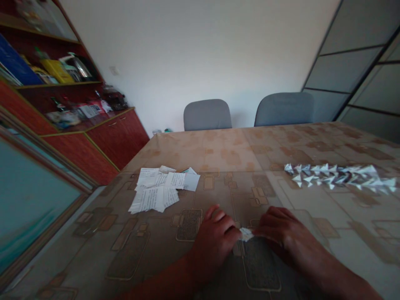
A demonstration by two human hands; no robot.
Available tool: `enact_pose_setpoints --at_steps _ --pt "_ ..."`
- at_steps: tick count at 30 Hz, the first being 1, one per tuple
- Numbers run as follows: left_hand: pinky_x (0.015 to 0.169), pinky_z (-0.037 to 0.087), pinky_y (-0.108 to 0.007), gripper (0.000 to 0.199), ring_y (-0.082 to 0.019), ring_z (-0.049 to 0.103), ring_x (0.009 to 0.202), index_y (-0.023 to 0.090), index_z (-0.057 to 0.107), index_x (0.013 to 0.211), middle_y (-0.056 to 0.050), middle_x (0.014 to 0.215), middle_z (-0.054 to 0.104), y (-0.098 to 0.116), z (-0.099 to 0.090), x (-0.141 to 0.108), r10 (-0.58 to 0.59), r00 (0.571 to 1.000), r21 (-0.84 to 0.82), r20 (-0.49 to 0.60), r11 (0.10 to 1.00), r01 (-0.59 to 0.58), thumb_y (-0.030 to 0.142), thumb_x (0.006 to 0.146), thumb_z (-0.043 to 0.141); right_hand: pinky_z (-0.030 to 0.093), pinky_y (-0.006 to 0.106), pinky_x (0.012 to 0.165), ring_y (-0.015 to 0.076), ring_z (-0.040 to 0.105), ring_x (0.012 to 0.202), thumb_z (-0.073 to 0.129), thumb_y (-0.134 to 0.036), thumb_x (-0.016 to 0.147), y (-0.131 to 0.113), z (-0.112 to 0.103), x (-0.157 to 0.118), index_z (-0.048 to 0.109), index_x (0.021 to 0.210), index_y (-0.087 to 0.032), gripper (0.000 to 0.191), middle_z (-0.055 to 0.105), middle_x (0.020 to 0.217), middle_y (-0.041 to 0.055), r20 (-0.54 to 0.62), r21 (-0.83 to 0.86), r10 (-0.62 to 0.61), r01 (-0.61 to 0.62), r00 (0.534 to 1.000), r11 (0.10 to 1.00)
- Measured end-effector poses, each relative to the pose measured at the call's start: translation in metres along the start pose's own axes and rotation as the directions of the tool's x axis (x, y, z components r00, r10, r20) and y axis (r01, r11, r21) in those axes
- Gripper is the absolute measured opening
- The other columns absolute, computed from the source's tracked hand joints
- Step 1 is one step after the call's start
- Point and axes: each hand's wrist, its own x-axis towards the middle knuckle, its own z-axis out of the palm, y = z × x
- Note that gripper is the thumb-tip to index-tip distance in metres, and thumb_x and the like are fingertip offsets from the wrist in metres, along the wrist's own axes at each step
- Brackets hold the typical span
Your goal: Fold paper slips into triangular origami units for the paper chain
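Note:
Between my hands, just above or on the tabletop, is a small folded piece of printed paper (246,234). My left hand (218,235) pinches its left end between thumb and fingers. At the right end, the fingertips of my right hand (279,229) close on it, with the other fingers curled. Beyond my left hand lies a loose pile of printed paper pieces (158,189). Off to the right, pointed folded paper pieces (340,175) stand in rows, slightly blurred.
A patterned cloth (225,154) covers the table. Two grey chairs, the left chair (207,114) and the right chair (284,109), stand at its far edge. A red-brown cabinet (120,139) with filled shelves is on the left, and panelled doors (350,71) on the right.

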Motion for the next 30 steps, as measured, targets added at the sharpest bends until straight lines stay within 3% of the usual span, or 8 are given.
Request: enact_pose_setpoints --at_steps 4,9,13,17,23,30 --pt "0.1 0.034 -0.041 0.009 -0.019 0.053 0.084 0.025 0.064 0.094 0.002 0.082 0.063 0.002 -0.003 0.002 -0.113 0.992 -0.031 0.059 0.993 0.115 0.022 0.085 0.067 0.041 0.034 0.072 0.0212 0.057 0.078 0.057 -0.011 0.09 0.007 0.008 -0.002 0.068 0.082 -0.021 0.017 0.064 0.077 0.0025 -0.063 0.099 0.088 -0.082 0.994 0.992" --pt "0.102 0.031 -0.043 0.012 -0.021 0.053 0.088 0.024 0.062 0.099 0.0 0.086 0.063 0.003 -0.003 0.001 -0.158 0.983 -0.054 0.093 0.985 0.164 0.021 0.087 0.063 0.043 0.035 0.074 0.0231 0.058 0.083 0.067 -0.012 0.083 0.003 0.03 0.003 0.067 0.085 -0.02 0.008 0.064 0.082 0.0035 -0.126 0.14 0.147 -0.129 0.981 0.982" --pt "0.097 0.035 -0.043 0.014 -0.022 0.053 0.088 0.022 0.061 0.101 -0.002 0.089 0.063 0.003 -0.004 0.001 -0.17 0.983 -0.088 0.072 0.981 0.176 0.023 0.087 0.061 0.043 0.032 0.072 0.0204 0.058 0.078 0.064 -0.006 0.081 -0.001 0.037 0.006 0.062 0.075 -0.02 0.015 0.061 0.077 0.0014 -0.171 0.178 0.138 -0.108 0.975 0.978" --pt "0.085 0.04 -0.039 0.017 -0.023 0.055 0.086 0.019 0.064 0.097 -0.004 0.088 0.065 0.002 -0.006 0.003 -0.244 0.969 -0.205 0.043 0.947 0.247 0.028 0.083 0.066 0.046 0.032 0.071 0.0196 0.059 0.079 0.058 -0.01 0.087 -0.001 0.029 0.006 0.059 0.076 -0.02 0.015 0.061 0.079 0.0021 -0.239 0.239 0.094 -0.035 0.967 0.97" --pt "0.068 0.042 -0.026 0.014 -0.017 0.059 0.074 0.018 0.071 0.083 -0.002 0.075 0.064 0.002 -0.004 0.005 -0.357 0.933 -0.538 0.04 0.779 0.321 0.027 0.086 0.061 0.049 0.031 0.07 0.0192 0.061 0.081 0.054 -0.016 0.092 -0.007 0.023 0.006 0.059 0.085 -0.021 0.01 0.065 0.085 0.003 -0.316 0.313 0.022 0.083 0.948 0.946" --pt "0.065 0.042 -0.023 0.021 -0.015 0.059 0.067 0.015 0.068 0.07 -0.001 0.066 0.063 0.009 -0.01 0.009 -0.501 0.854 -0.712 0.14 0.549 0.438 0.026 0.084 0.057 0.051 0.023 0.063 0.0151 0.065 0.07 0.06 -0.017 0.088 -0.009 0.026 0.004 0.063 0.085 -0.022 0.006 0.066 0.076 -0.001 -0.332 0.468 0.169 0.006 0.928 0.884"
